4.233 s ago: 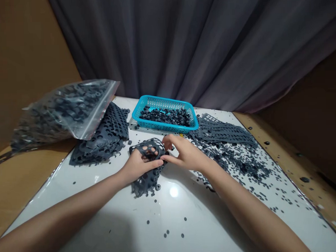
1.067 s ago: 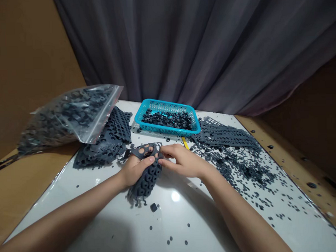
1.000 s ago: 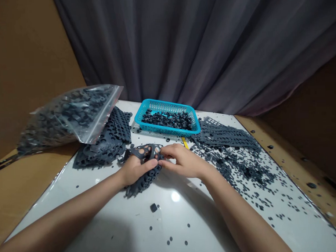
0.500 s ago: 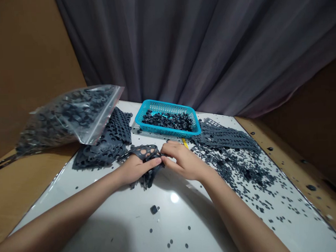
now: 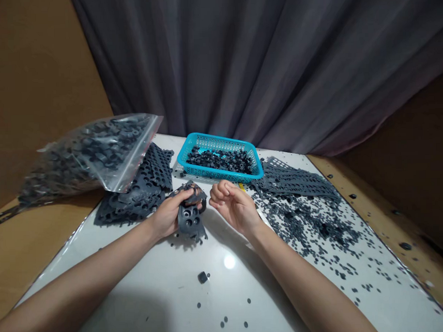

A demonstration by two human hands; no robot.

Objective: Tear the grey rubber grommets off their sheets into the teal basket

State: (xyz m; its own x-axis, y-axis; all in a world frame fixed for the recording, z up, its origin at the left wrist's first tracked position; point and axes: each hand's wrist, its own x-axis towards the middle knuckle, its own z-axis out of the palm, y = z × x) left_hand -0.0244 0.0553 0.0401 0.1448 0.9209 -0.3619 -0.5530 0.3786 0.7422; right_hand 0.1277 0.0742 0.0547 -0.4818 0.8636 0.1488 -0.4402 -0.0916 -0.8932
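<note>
My left hand is closed around a dark grey perforated rubber-like sheet, thumb on top. The sheet is bent, and a flap with round holes hangs below the fingers. Just to the right, my right hand is turned partly palm up with its fingers curled in, apart from the sheet. Whatever those fingers hold, if anything, is hidden. Behind both hands stands a turquoise plastic basket with many small dark pieces inside.
A zip bag full of dark ring-like pieces lies at the left, against stacked perforated sheets. More punched sheet lies at the right, with small dark discs scattered before it. A dark block sits near the front.
My right hand has come away from the sheet and turned palm up, its fingers curling. My left hand has tilted the sheet, so its holed flap now hangs down in view.
</note>
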